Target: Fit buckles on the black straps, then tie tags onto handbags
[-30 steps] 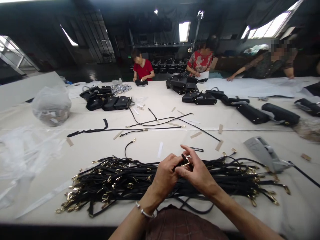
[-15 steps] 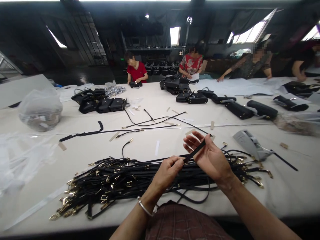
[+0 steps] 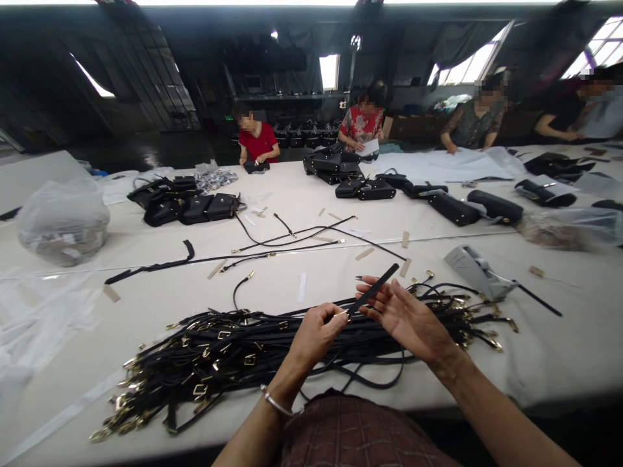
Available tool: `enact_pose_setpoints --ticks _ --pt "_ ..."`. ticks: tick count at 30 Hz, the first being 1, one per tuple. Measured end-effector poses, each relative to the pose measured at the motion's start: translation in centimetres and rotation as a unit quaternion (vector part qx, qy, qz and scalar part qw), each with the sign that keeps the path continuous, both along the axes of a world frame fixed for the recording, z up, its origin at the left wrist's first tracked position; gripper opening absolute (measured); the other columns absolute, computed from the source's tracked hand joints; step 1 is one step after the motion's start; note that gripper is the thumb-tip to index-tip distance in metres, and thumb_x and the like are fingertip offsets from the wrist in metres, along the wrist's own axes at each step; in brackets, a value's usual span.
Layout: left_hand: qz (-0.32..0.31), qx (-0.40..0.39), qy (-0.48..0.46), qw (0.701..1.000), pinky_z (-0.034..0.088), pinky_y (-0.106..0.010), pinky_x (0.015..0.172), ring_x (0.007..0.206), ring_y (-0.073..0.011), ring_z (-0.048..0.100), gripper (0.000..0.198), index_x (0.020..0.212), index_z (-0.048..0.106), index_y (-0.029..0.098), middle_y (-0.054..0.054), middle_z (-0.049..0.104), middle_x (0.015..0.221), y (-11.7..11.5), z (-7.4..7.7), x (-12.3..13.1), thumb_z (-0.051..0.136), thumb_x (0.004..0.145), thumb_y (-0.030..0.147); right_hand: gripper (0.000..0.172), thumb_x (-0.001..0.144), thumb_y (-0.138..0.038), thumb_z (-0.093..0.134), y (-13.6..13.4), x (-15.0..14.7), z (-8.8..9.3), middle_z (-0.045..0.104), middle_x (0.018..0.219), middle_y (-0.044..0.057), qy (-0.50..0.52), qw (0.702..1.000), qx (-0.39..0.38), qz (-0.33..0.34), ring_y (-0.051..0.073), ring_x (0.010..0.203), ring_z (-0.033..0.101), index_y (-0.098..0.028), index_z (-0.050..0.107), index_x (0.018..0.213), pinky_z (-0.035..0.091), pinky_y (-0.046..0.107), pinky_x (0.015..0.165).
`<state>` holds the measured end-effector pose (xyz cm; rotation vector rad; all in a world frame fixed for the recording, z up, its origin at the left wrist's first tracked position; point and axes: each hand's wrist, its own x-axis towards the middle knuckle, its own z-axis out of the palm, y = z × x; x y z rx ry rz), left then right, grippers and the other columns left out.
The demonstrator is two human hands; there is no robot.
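Note:
My left hand [image 3: 317,332] pinches a black strap [image 3: 374,290] near a small gold metal piece. The strap's free end points up and to the right, in front of my right hand's fingers. My right hand [image 3: 411,321] is open beside the strap, palm turned up and fingers apart. A small dark tip [image 3: 359,278] shows by its fingertips; I cannot make out what it belongs to. Below both hands lies a long heap of black straps [image 3: 263,344] with gold buckles and clasps.
Loose straps [image 3: 292,243] and paper strips [image 3: 302,287] lie mid-table. A grey tape dispenser [image 3: 470,272] stands at right. Black handbags [image 3: 195,206] and a plastic bag [image 3: 65,224] are at left, more bags [image 3: 452,209] at right. Several people work across the table [image 3: 160,288].
My right thumb and fingers have come off the strap's end and spread apart. My left hand still grips the strap. The view has shifted slightly to the right.

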<state>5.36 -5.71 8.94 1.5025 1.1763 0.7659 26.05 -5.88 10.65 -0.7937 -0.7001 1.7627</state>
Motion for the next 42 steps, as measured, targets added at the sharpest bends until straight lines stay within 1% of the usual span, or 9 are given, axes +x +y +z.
enact_pose_setpoints --ticks 6,11,15,20,26,31,34,39,42 --pt "-0.006 -0.005 0.002 1.0 0.037 -0.026 0.067 0.067 -0.0138 0.047 0.032 0.078 0.066 0.015 0.001 0.057 0.069 -0.1 -0.7 0.1 0.054 0.083 0.044 0.033 0.081 -0.035 0.077 -1.2 -0.5 -1.6 0.073 0.102 0.007 -0.066 0.997 0.012 0.043 0.021 0.099 0.066 -0.018 0.07 0.108 0.054 0.035 0.087" --pt "-0.011 0.006 -0.008 1.0 0.038 -0.025 0.068 0.07 -0.0141 0.05 0.031 0.079 0.07 0.015 0.0 0.062 0.074 -0.3 -0.6 0.4 0.056 0.083 0.043 0.033 0.07 -0.036 0.086 -0.9 -1.6 -2.0 0.073 0.085 0.004 -0.117 0.993 -0.006 -0.017 0.016 0.075 0.068 -0.015 0.072 0.091 0.056 0.026 0.068" --pt "-0.006 0.005 -0.009 1.0 0.039 -0.025 0.07 0.073 -0.0157 0.053 0.028 0.082 0.072 0.014 -0.001 0.065 0.076 -0.5 -0.3 0.1 0.056 0.081 0.038 0.034 0.069 -0.035 0.087 -0.6 -1.5 -2.2 0.074 0.083 0.004 -0.102 0.993 -0.043 -0.037 0.018 0.072 0.071 -0.016 0.068 0.089 0.059 0.026 0.061" --pt "0.004 -0.016 -0.011 1.0 0.037 -0.025 0.065 0.067 -0.0134 0.049 0.026 0.077 0.07 0.014 0.001 0.06 0.07 -0.6 -0.1 -0.2 0.057 0.08 0.036 0.033 0.072 -0.039 0.085 -0.7 -1.5 -2.1 0.075 0.083 0.005 -0.098 0.994 -0.043 -0.012 0.021 0.074 0.073 -0.018 0.064 0.088 0.061 0.027 0.063" --pt "0.003 -0.022 -0.009 1.0 0.036 -0.025 0.063 0.062 -0.0128 0.048 0.026 0.076 0.069 0.015 0.002 0.057 0.064 -0.5 -0.5 -0.2 0.056 0.082 0.036 0.026 0.075 -0.033 0.083 -0.9 -1.4 -2.4 0.076 0.089 0.004 -0.121 0.992 -0.035 0.028 0.02 0.078 0.073 -0.018 0.068 0.089 0.061 0.027 0.068" --pt "0.001 0.004 -0.012 1.0 0.042 -0.028 0.074 0.079 -0.0184 0.06 0.025 0.087 0.074 0.015 -0.003 0.071 0.083 -0.5 -0.8 -0.2 0.057 0.083 0.035 0.031 0.066 -0.035 0.089 -1.2 -1.8 -2.6 0.075 0.081 0.004 -0.145 0.989 -0.03 -0.005 0.02 0.074 0.072 -0.016 0.07 0.083 0.061 0.028 0.067" --pt "0.007 0.001 -0.031 0.999 0.044 -0.029 0.077 0.084 -0.0196 0.062 0.026 0.096 0.074 0.016 -0.005 0.073 0.091 -0.6 -0.9 -0.1 0.058 0.083 0.033 0.033 0.063 -0.036 0.091 -1.5 -2.1 -2.8 0.074 0.078 0.005 -0.159 0.987 -0.031 -0.014 0.019 0.072 0.072 -0.015 0.073 0.08 0.06 0.027 0.065" --pt "0.034 -0.009 -0.051 0.998 0.039 -0.026 0.065 0.067 -0.0134 0.052 0.027 0.103 0.069 0.016 0.0 0.062 0.074 -0.8 -1.0 0.1 0.062 0.081 0.029 0.032 0.063 -0.037 0.09 -1.7 -2.3 -3.0 0.075 0.079 0.006 -0.15 0.987 -0.051 -0.004 0.018 0.074 0.071 -0.015 0.076 0.081 0.06 0.025 0.066" --pt "0.035 -0.017 -0.072 0.997 0.037 -0.025 0.063 0.065 -0.0117 0.049 0.027 0.104 0.065 0.014 0.002 0.057 0.071 -0.9 -1.0 0.1 0.061 0.08 0.026 0.033 0.061 -0.036 0.091 -1.8 -2.4 -3.0 0.074 0.079 0.005 -0.143 0.988 -0.057 -0.006 0.017 0.075 0.069 -0.014 0.076 0.081 0.059 0.023 0.065"
